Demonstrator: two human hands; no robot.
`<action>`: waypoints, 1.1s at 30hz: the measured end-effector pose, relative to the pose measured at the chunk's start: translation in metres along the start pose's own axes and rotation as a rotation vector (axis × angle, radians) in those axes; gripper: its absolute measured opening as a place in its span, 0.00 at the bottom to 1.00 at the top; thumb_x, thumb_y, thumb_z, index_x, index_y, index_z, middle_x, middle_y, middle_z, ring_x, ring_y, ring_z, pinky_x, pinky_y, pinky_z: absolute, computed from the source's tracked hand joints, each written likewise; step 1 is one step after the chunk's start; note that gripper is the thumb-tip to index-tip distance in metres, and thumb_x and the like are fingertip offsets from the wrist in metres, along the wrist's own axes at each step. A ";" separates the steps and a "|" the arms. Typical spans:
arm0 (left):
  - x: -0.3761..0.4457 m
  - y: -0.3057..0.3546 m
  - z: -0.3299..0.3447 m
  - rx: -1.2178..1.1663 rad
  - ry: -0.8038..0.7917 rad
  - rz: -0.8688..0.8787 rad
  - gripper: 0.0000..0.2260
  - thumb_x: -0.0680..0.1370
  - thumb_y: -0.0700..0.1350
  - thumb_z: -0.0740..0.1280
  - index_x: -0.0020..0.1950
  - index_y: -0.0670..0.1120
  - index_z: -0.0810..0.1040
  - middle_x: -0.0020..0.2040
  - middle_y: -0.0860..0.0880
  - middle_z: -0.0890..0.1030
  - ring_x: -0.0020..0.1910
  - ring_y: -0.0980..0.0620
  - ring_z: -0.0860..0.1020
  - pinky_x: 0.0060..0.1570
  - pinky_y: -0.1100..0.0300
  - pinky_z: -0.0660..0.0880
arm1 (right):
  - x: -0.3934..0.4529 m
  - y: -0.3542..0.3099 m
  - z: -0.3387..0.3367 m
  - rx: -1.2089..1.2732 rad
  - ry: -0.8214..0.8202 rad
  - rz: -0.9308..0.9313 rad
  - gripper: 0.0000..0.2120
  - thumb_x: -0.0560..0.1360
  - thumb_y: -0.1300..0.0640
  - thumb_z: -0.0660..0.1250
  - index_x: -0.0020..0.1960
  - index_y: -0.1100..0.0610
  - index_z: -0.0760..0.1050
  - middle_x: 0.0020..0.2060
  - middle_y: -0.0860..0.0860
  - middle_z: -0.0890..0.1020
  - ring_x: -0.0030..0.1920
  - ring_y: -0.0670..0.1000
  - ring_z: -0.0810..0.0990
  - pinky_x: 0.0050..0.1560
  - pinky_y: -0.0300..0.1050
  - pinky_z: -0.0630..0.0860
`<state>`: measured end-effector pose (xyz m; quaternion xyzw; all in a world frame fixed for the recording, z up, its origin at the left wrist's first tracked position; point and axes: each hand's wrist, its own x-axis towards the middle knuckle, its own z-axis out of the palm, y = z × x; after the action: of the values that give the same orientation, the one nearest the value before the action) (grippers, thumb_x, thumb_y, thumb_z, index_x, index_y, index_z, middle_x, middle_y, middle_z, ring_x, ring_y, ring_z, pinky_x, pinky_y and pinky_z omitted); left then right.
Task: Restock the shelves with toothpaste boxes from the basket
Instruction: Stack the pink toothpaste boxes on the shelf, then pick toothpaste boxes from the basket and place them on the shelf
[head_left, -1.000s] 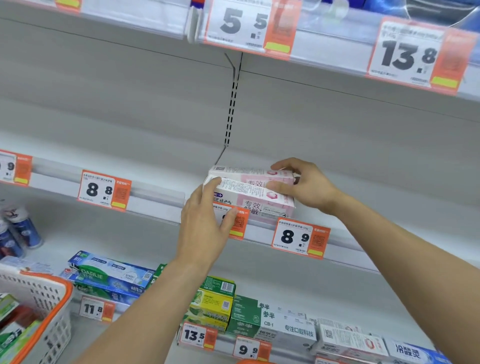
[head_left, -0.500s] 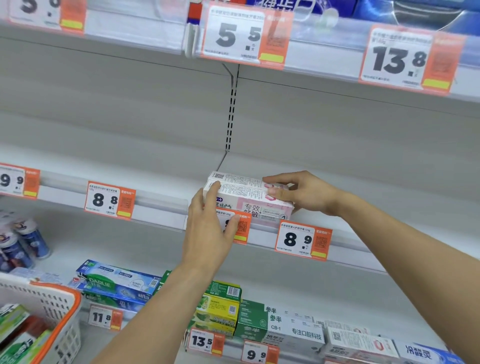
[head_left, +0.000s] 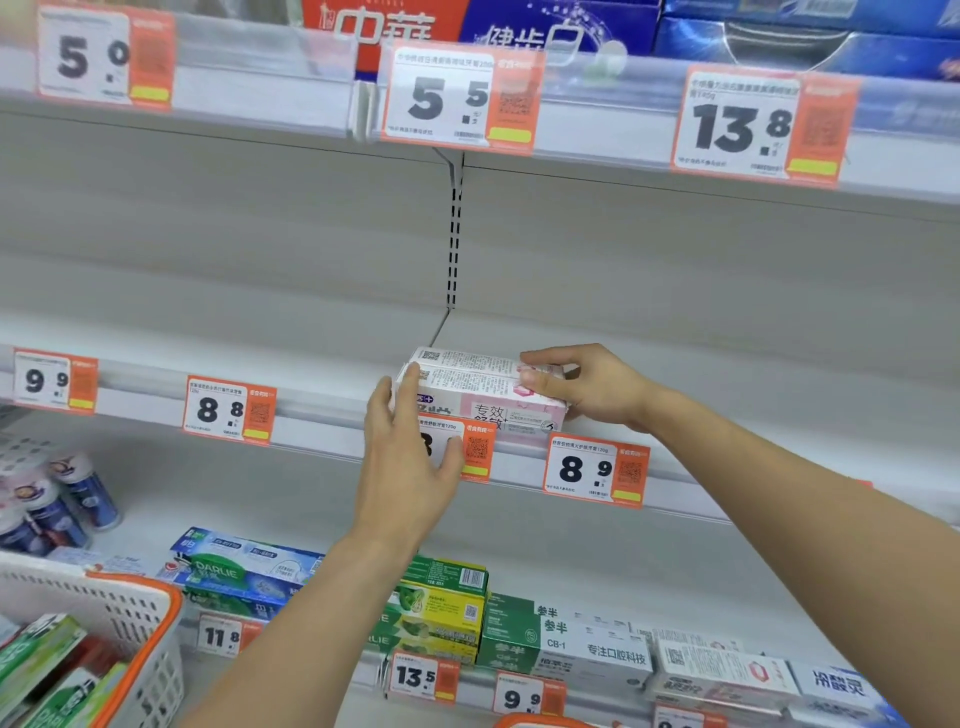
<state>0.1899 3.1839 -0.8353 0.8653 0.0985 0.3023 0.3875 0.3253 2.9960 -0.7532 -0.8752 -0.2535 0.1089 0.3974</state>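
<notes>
Pink-and-white cardboard toothpaste boxes (head_left: 483, 392), two lying flat side by side, are sitting at the front edge of the grey metal middle shelf (head_left: 727, 374), lengthwise along the edge, just behind the orange-and-white 8.9 price tag (head_left: 596, 470). Right hand (head_left: 587, 387) is gripping the boxes' right end, fingers (head_left: 540, 358) curled over the top, thumb pressing the front face. Left hand (head_left: 408, 467) is resting against the boxes' left end with straight, relaxed fingers touching the corner, palm partly covering another orange price tag (head_left: 470, 449) on the shelf rail; it is not holding anything. White plastic basket with orange rim (head_left: 132, 618) is showing at lower left, holding green toothpaste boxes (head_left: 36, 660). Lower shelf is carrying blue-green DARLIE boxes (head_left: 244, 571), yellow-green boxes (head_left: 441, 613), green-and-white boxes (head_left: 561, 644) and blue spray cans (head_left: 83, 493) at far left. Top shelf is showing red and blue cartons (head_left: 467, 26) behind 5.5 and 13.8 tags.
</notes>
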 end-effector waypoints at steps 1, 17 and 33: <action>0.000 0.006 -0.004 0.001 0.053 0.028 0.35 0.77 0.45 0.71 0.79 0.51 0.58 0.77 0.47 0.59 0.73 0.48 0.66 0.64 0.59 0.68 | -0.003 -0.001 -0.001 -0.115 0.061 -0.041 0.25 0.76 0.44 0.70 0.70 0.51 0.74 0.63 0.49 0.78 0.57 0.53 0.81 0.58 0.48 0.79; -0.135 0.045 0.110 0.227 -0.840 0.361 0.01 0.76 0.45 0.68 0.46 0.49 0.79 0.44 0.53 0.78 0.44 0.52 0.77 0.49 0.51 0.77 | -0.269 0.213 0.051 -0.130 -0.214 0.325 0.05 0.77 0.54 0.72 0.51 0.55 0.82 0.46 0.46 0.85 0.46 0.46 0.83 0.49 0.40 0.77; -0.334 0.013 0.241 0.581 -1.424 0.259 0.45 0.78 0.70 0.56 0.81 0.50 0.34 0.80 0.38 0.34 0.79 0.40 0.33 0.76 0.46 0.35 | -0.373 0.306 0.053 -0.323 -0.017 0.655 0.35 0.69 0.54 0.78 0.72 0.55 0.68 0.67 0.55 0.66 0.61 0.55 0.75 0.65 0.47 0.73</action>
<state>0.0665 2.8925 -1.0994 0.9224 -0.2005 -0.3210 0.0771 0.0972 2.6621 -1.0223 -0.9604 0.0229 0.1965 0.1961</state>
